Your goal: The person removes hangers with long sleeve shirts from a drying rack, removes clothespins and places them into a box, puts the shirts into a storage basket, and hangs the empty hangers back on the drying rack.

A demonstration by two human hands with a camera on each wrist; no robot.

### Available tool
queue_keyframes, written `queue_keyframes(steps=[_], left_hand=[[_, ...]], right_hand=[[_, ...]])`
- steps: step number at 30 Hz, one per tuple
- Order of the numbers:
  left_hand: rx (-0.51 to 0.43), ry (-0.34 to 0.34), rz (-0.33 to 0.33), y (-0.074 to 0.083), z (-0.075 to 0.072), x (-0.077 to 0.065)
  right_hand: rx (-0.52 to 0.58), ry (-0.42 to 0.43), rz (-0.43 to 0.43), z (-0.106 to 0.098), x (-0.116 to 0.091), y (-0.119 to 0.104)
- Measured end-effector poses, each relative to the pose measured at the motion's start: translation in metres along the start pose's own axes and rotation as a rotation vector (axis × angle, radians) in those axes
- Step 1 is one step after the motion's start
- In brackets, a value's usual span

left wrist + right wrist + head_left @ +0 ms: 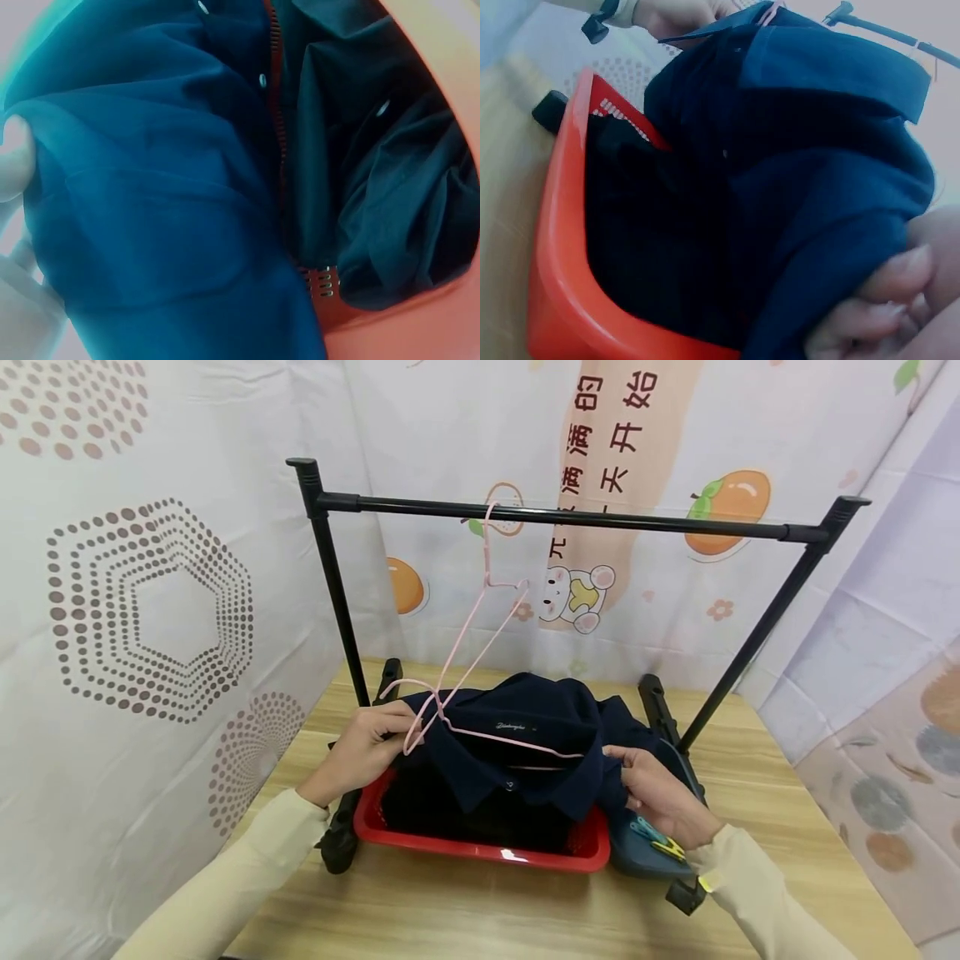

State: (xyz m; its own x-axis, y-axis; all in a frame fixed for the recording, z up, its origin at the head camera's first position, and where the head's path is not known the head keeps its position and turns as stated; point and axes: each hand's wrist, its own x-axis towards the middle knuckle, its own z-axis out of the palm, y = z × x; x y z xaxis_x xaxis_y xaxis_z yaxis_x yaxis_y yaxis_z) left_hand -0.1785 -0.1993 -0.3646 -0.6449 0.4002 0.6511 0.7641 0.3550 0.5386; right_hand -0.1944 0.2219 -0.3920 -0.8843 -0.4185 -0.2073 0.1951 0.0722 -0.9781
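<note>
A navy collared shirt is held up over a red basket. Its collar faces me, and a pink hanger runs through the neck opening, its hook leaning to the left. My left hand pinches the cloth at the left shoulder, right beside that hook. On the opposite side, my right hand grips the other shoulder; in the right wrist view its fingers curl round the navy cloth. Dark clothing lies inside the basket under the shirt.
A black clothes rack stands behind, with another pink hanger hooked on its bar. To the right of the basket, a dark blue basin holds teal and yellow clothes pegs. Printed curtains enclose the wooden table.
</note>
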Motion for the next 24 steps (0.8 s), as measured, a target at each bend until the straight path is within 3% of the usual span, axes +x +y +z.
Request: queue_keyframes(steps=[4,7,12,14,17,24], left_hand=[[0.017,-0.005,-0.020,-0.002,-0.003,-0.004],[0.018,-0.004,-0.033,-0.004,-0.004,-0.007],[0.041,0.007,-0.026,-0.004,-0.005,-0.007],[0.055,0.023,-0.016,-0.004,-0.005,-0.007],[0.069,0.044,0.001,-0.005,-0.006,-0.007],[0.045,0.044,-0.026,-0.008,-0.005,-0.007]], right_hand=[[-0.256,0.202,-0.054,0.002,-0.005,-0.009],[-0.421,0.304,-0.128,0.006,-0.012,-0.014],[-0.774,0.303,-0.358,0.013,-0.020,-0.019],[-0.839,0.268,-0.452,0.012,-0.022,-0.018],[-0.798,0.191,-0.534,0.007,-0.021,-0.016],[-0.382,-0.080,-0.535,-0.011,-0.012,-0.003]])
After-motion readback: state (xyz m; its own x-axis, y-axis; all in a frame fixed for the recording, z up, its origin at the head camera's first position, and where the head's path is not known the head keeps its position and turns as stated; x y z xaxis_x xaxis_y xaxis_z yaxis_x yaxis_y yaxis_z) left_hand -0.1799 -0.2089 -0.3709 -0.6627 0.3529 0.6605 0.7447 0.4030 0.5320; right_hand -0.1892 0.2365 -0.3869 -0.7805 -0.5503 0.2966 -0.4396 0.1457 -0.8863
